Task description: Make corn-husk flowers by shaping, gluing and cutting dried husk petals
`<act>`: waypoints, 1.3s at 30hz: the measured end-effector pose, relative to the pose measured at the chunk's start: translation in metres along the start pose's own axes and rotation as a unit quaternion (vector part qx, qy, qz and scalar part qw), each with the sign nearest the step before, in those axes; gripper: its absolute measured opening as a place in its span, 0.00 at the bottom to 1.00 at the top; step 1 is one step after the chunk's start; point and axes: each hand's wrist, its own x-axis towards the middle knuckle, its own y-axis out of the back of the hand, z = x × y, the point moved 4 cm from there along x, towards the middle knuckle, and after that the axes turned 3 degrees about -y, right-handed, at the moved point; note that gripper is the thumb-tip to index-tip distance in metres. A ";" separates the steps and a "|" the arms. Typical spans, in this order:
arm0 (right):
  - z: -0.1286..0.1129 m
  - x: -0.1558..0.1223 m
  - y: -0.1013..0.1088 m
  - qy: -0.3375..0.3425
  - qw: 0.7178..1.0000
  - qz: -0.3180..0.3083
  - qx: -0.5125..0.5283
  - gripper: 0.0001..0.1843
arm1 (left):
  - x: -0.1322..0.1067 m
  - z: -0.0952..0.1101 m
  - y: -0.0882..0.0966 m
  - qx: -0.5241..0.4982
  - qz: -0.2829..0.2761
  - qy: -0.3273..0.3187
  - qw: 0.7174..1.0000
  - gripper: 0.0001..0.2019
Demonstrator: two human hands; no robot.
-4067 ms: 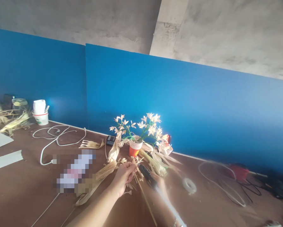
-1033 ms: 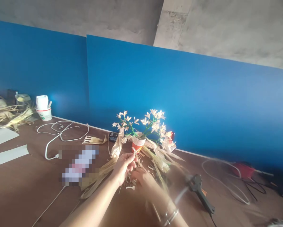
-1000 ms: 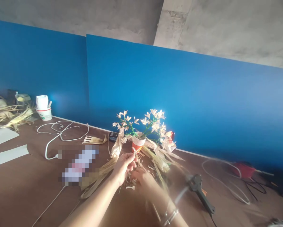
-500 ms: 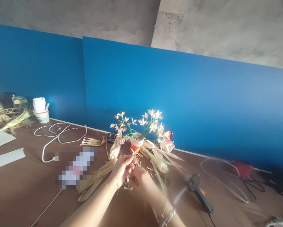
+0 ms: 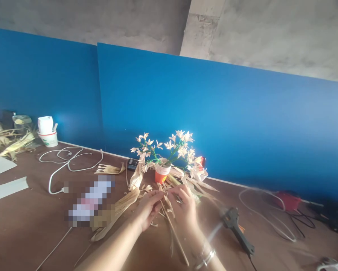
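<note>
Two hands meet over the stick, which slants across the table in front of the cup. Left hand pinches the stick's upper end. Right hand is curled just beside it, and its grip cannot be told. Likely risks: too tight a pinch snaps the thin stick, and the right forearm nudges the nearby glue gun.

Bright, hazy light washes out the right hand and the pale flowers, with a pale streak of glare across the table beside it. The blue wall is evenly lit, dimmer at far left. Cables at the right edge look soft and smeared, and one patch on the table is pixelated.
</note>
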 end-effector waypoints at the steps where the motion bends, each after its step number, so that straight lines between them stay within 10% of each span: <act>1: 0.001 -0.001 -0.001 0.007 1.000 0.001 -0.006 0.07 | 0.000 -0.001 0.000 0.001 -0.003 0.001 1.000 0.20; 39: 0.002 -0.008 -0.006 0.075 0.990 0.044 -0.106 0.08 | -0.012 0.006 -0.014 0.095 0.002 -0.061 0.994 0.18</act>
